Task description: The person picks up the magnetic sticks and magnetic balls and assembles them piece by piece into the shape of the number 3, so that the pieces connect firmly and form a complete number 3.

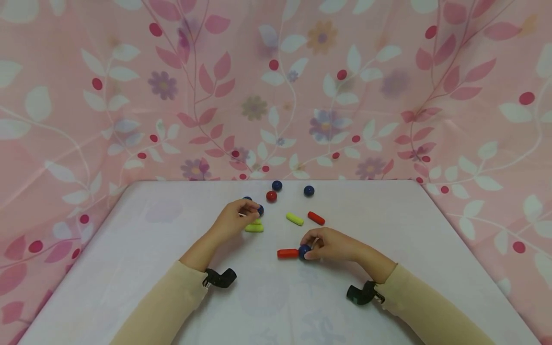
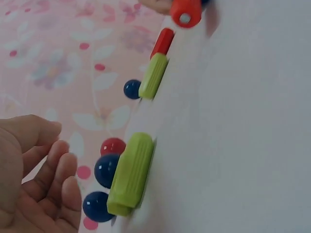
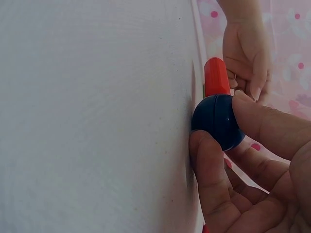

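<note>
My right hand [image 1: 334, 245] pinches a blue ball [image 3: 218, 121] between thumb and fingers, low over the table. A red rod [image 1: 287, 253] is in line with the ball, its near end against it; the rod's far end shows a silver dot in the left wrist view. My left hand [image 1: 235, 220] hovers with fingers loosely bent and nothing between them. It is close to a dark blue ball [image 1: 260, 210] and yellow-green rods [image 1: 254, 228]. In the left wrist view, that hand is apart from two blue balls [image 2: 107, 171] and a red ball [image 2: 112, 146].
Farther back on the white table [image 1: 142, 249] lie a red ball [image 1: 271, 196] and two blue balls [image 1: 308, 190]. A yellow-green rod [image 1: 295, 219] and another red rod [image 1: 316, 218] lie ahead of the right hand. Behind the table's back edge hangs a pink floral cloth [image 1: 276, 96].
</note>
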Tool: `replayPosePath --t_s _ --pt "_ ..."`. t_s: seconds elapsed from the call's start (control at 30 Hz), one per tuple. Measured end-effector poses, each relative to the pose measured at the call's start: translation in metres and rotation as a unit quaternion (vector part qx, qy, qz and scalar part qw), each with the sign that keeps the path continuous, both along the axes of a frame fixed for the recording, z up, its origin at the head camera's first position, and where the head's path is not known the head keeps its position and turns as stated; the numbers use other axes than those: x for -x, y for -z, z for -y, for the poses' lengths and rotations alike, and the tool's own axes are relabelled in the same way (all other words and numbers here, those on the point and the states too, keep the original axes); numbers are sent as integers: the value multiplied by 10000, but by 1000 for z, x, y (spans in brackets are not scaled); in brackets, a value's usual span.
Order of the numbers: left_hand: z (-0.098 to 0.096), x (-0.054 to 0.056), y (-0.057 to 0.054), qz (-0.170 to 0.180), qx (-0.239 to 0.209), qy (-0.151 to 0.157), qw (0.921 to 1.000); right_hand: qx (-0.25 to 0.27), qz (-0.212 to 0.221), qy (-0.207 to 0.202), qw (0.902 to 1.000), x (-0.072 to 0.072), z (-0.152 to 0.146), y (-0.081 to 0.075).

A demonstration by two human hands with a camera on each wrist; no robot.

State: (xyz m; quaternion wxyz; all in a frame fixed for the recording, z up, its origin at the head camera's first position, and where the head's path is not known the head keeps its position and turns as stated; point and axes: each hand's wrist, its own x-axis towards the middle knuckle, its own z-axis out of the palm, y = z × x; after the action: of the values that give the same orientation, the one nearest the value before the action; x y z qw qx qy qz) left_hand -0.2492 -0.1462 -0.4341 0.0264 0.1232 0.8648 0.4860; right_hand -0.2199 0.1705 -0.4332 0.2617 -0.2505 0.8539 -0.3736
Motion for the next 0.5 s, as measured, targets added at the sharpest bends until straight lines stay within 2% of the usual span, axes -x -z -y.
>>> replayPosePath --t_s 0.13,0.27,0.5 --pt "8 11 2 -112 -480 -492 9976 16 36 26 10000 1 0 1" --pt "17 22 6 -17 -710 -880 9936 23 34 21 10000 1 0 1" --pt "23 33 10 284 -660 -1016 9922 39 56 32 10000 0 0 0"
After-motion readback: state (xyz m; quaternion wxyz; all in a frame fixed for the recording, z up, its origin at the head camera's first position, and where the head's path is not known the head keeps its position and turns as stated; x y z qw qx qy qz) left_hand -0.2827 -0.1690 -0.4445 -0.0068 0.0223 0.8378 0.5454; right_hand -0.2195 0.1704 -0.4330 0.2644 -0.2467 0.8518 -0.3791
